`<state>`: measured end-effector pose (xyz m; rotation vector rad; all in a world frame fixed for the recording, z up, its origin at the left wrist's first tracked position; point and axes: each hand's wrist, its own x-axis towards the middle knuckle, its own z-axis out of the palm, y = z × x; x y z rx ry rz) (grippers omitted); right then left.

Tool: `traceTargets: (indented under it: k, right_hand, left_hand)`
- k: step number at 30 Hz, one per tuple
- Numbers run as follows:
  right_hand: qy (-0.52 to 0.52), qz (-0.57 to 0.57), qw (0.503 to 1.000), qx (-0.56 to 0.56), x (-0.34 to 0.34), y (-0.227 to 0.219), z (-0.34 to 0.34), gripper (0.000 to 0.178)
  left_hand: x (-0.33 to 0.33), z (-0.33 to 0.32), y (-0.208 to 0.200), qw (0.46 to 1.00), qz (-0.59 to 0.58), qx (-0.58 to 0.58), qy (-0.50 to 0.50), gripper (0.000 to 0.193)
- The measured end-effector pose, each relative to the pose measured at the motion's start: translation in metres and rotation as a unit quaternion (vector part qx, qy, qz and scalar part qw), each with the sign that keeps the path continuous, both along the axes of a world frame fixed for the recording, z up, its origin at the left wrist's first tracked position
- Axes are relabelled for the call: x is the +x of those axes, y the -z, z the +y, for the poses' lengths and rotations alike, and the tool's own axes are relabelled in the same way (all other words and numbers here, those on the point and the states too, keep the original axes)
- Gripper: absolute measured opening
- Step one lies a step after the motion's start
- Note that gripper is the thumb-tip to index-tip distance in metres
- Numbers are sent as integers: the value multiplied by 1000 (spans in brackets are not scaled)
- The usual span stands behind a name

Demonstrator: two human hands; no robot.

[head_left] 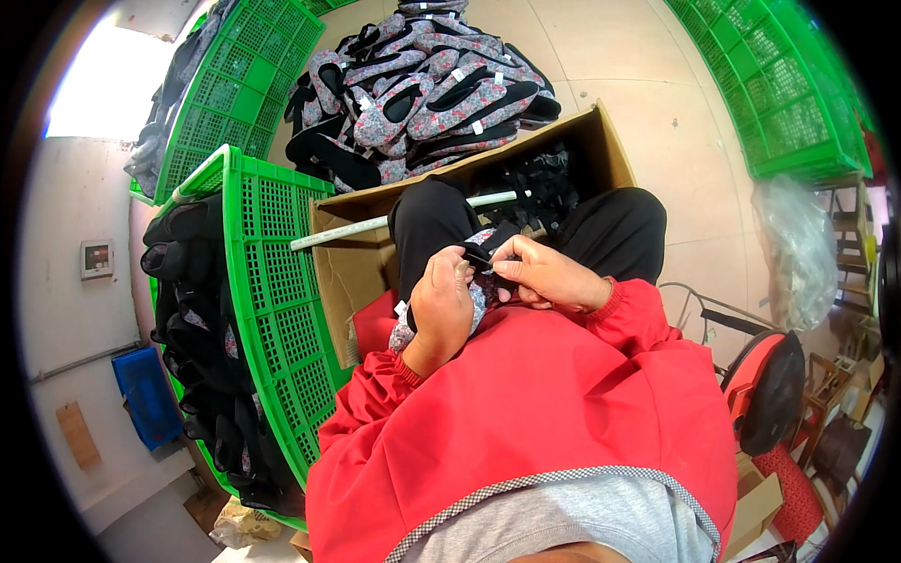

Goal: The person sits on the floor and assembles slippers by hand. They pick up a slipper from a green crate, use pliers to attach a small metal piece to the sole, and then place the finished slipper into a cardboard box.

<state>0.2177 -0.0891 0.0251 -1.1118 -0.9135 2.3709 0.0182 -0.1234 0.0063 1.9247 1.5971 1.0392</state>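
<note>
A floral cloth shoe (480, 302) with a black lining lies in my lap between my hands, partly covered by them. My left hand (441, 310) is closed on its near left side, thumb and fingers pinched at the black edge. From the right, my right hand (554, 275) pinches the same black edge, its fingertips close to the left ones. What detail sits between the fingertips is too small to tell. Just beyond my knees, an open cardboard box (340, 305) holds a tangle of black strips (530, 183). A white rod (371, 227) lies across the box.
A heap of floral shoes (422, 98) covers the floor ahead. At my left stands a green crate (282, 310) filled with black-lined shoes (211, 347); another green crate (239, 80) is behind it. Green crates (779, 94), a clear plastic bag (798, 249) and a round black seat (770, 389) are on the right.
</note>
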Motion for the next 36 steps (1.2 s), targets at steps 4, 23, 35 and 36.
traceTargets:
  k: [4, 23, 35, 36]
  right_hand:
    - [20, -18, 1000, 10, -4, 2, -2, 20]
    - [70, -46, 996, 11, -15, -1, -5, 15]
    - [160, 122, 979, -16, 29, 35, -35, 28]
    - [189, 113, 975, -24, 28, 40, -37, 27]
  left_hand:
    - [1, 0, 1, 1000, 1, 12, 4, 11]
    - [-2, 1, 6, 999, 33, 23, 14, 17]
    - [-12, 58, -63, 992, 101, -18, 70, 7]
    - [-11, 67, -63, 990, 111, -14, 91, 6]
